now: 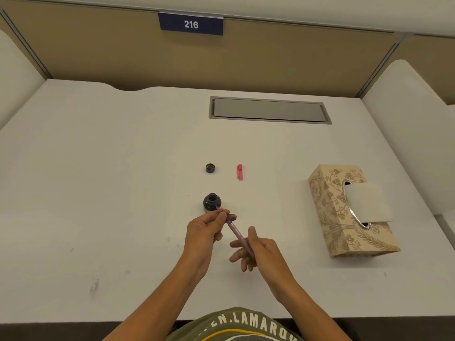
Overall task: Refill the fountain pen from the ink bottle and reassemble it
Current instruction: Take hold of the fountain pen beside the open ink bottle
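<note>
A dark open ink bottle (211, 201) stands on the white desk (98, 180). The bottle's round cap (210, 168) lies just beyond it, and the pink pen cap (239, 172) lies to the cap's right. My left hand (205, 232) pinches the front of a pink fountain pen (234, 230), whose nib points at the bottle's near rim. My right hand (258, 249) holds the pen's rear end with thumb and fingers, the other fingers spread.
A patterned tissue box (344, 212) with a tissue sticking out sits at the right. A grey cable hatch (269, 110) is set in the desk farther back. A beige partition with a "216" sign (191, 24) closes off the back.
</note>
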Action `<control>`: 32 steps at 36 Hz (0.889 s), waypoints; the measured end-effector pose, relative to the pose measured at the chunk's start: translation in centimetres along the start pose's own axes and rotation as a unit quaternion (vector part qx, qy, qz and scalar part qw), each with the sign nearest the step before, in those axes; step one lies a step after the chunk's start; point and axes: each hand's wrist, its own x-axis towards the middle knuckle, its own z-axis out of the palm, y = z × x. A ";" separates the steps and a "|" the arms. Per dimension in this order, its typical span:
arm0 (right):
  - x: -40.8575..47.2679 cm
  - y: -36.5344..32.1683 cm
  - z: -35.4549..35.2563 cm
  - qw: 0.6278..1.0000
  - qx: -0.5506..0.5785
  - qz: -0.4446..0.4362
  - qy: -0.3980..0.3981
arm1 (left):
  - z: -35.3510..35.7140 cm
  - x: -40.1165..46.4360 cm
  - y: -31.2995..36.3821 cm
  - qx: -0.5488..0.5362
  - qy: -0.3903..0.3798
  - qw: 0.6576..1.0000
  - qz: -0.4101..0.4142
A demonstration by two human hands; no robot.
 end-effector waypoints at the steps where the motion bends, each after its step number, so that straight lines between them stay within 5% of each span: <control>1: -0.2 0.0 0.0 1.000 -0.008 0.001 0.000 | 0.0 0.0 -0.1 0.001 -0.004 1.000 -0.002; 32: 0.2 0.6 -0.2 0.999 -0.007 -0.024 0.028 | 0.7 0.1 0.6 0.017 -0.013 1.000 -0.018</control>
